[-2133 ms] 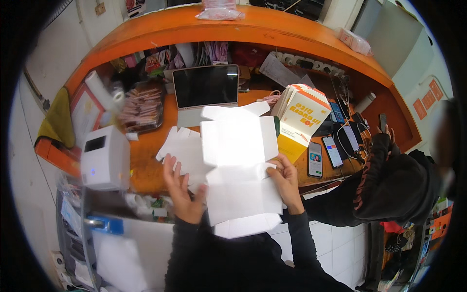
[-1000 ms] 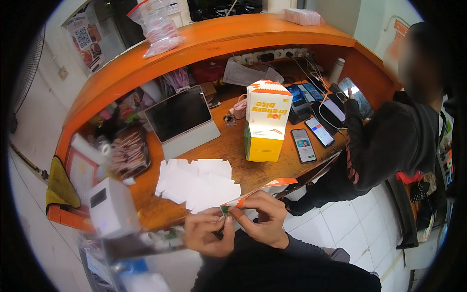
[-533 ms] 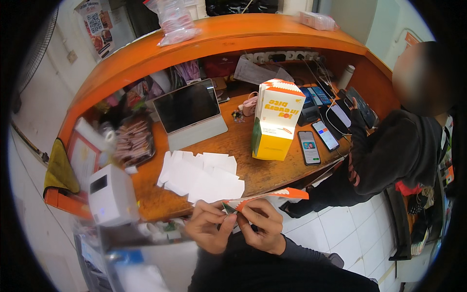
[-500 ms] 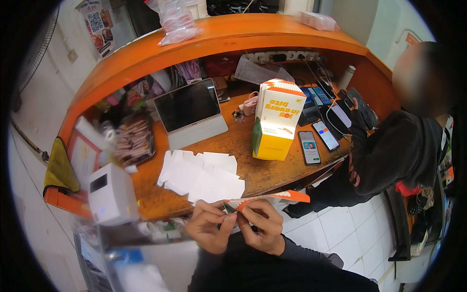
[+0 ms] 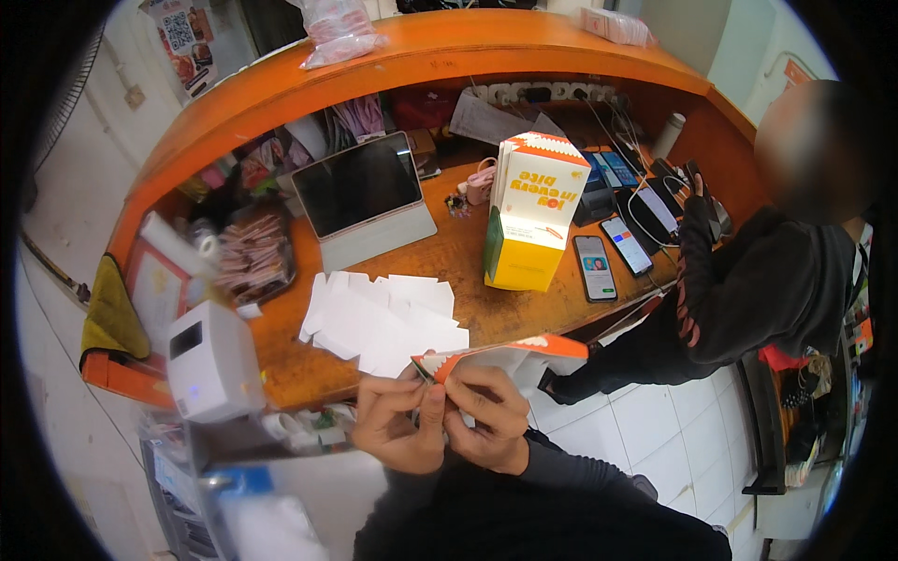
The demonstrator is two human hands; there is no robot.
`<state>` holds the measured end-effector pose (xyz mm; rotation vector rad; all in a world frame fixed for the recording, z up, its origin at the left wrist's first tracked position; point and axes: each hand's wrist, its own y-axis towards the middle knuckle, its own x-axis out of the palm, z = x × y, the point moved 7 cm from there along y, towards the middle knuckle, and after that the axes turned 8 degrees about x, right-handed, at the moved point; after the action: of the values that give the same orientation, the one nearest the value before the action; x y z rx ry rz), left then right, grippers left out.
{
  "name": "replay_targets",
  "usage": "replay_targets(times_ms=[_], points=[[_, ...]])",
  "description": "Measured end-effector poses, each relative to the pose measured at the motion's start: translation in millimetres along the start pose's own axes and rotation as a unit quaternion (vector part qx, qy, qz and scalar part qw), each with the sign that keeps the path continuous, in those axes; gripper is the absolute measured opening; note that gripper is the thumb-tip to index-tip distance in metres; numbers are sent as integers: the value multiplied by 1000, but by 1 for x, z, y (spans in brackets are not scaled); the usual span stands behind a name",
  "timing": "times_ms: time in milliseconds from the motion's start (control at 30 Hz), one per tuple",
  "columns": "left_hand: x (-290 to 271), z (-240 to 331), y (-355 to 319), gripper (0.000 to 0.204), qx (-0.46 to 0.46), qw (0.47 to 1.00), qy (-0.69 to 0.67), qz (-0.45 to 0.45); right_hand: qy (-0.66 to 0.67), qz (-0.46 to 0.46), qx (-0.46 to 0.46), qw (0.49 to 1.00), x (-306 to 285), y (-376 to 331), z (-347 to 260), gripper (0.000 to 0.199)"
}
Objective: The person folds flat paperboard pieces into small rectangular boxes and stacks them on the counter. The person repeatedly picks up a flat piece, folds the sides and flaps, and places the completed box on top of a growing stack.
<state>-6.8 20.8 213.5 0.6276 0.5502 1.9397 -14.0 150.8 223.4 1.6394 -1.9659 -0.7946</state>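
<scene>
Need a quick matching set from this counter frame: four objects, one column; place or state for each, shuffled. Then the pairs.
Things:
1. flat carton blank
2. tablet
3. white label printer
4. assembled box

Places or states:
A. propped up at the back of the counter, screen dark
B. standing upright mid-counter beside a phone
C. pinched at one end by both hands
D. at the counter's left front edge

Pairs: 1-C, 2-A, 3-D, 4-B

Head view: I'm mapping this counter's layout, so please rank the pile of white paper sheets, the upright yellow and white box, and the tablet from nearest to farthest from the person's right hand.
From the right hand, which grips a flat orange and white carton:
1. Pile of white paper sheets, just ahead on the counter, slightly left.
2. Upright yellow and white box, farther ahead, slightly right.
3. Tablet, farthest, propped at the back left.
</scene>
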Motion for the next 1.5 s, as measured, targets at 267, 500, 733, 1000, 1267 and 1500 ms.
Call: replay_targets(times_ms=[267, 500, 733, 1000, 1267, 1500], points=[[17, 20, 16, 8, 130, 972, 145, -133, 19, -55, 36, 998, -2, 17, 0, 44], [6, -9, 21, 24, -42, 993, 34, -106, 132, -89, 211, 964, -4, 11, 34, 33], [7, -6, 19, 20, 36, 983, 154, -91, 223, -99, 204, 948, -8, 13, 41, 36], [1, -6, 18, 18, 18, 985, 161, -63, 298, -114, 270, 909, -3, 7, 51, 33], [5, -3, 16, 19, 32, 985, 157, -63, 54, -47, 117, 991, -11, 8, 33, 29], [7, -11, 5, 16, -18, 994, 111, -1, -75, 18, 23, 997, -10, 3, 17, 32]])
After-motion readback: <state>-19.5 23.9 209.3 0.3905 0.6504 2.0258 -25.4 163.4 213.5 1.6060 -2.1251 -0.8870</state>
